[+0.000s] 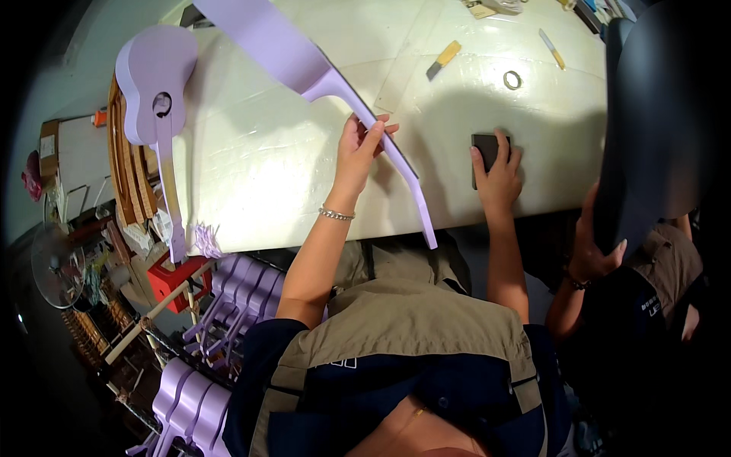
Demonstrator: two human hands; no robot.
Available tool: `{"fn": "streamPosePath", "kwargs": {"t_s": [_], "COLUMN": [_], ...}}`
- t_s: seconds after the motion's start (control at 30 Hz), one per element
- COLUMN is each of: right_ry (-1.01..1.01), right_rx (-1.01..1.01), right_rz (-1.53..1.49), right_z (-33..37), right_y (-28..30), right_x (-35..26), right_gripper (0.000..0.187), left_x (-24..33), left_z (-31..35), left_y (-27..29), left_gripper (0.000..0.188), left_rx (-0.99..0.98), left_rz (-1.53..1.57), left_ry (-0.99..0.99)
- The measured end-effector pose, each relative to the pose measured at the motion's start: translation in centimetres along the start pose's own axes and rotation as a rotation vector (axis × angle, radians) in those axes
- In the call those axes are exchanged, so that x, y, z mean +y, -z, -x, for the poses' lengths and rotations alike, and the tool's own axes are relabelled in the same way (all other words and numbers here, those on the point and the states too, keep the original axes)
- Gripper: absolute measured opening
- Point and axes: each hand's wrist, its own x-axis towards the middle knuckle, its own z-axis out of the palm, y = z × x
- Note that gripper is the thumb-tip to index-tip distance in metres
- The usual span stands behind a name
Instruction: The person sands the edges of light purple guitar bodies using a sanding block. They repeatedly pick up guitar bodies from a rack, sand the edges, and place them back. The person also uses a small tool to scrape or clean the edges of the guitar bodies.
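Note:
My left hand (361, 152) is wrapped round the neck of a lilac ukulele (274, 46), which is held on its side over the pale table. Its body reaches past the top edge of the view, and its headstock points toward me. My right hand (499, 174) is closed on a flat dark block (482, 143) lying on the table, with fingers over its top and thumb along its side. Whether the block is for sanding cannot be made out.
A second lilac ukulele (156, 84) lies at the table's left. Farther back are a flat brush (445, 59), a small ring (512, 80) and a thin yellow-handled tool (552, 50). Racked lilac ukuleles (244, 286) and a red crate (169, 283) stand lower left. At right, a co-worker's hand (594, 251) holds a large dark object (636, 137).

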Motion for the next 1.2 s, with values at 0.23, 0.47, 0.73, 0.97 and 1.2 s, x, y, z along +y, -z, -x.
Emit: {"fn": "streamPosePath", "kwargs": {"t_s": [0.23,0.47,0.73,0.97,1.2], "right_ry": [0.037,0.028,0.28,0.354,0.331], "right_rx": [-0.024,-0.107,-0.389,-0.354,-0.304], "right_rz": [0.031,-0.189,-0.523,-0.462,-0.415], "right_z": [-0.6,-0.8,2.4,2.1,2.5], "right_y": [-0.1,1.5,3.6,3.2,3.2], "right_x": [-0.6,-1.0,-4.0,-5.3,-5.9], "right_gripper": [0.056,0.05,0.043,0.043,0.044], "left_x": [-0.5,-1.9,14.2,18.7,18.4], "left_z": [1.9,3.2,-0.6,-10.2,-10.8], "left_y": [0.0,-0.1,3.9,5.7,5.4], "left_gripper": [0.046,0.069,0.025,0.026,0.032], "left_rx": [-0.116,-0.308,-0.047,-0.173,-0.194], "left_rz": [-0.035,-0.081,-1.0,-1.345,-1.282], "left_ry": [0.061,0.124,-0.623,-0.979,-0.906]}}
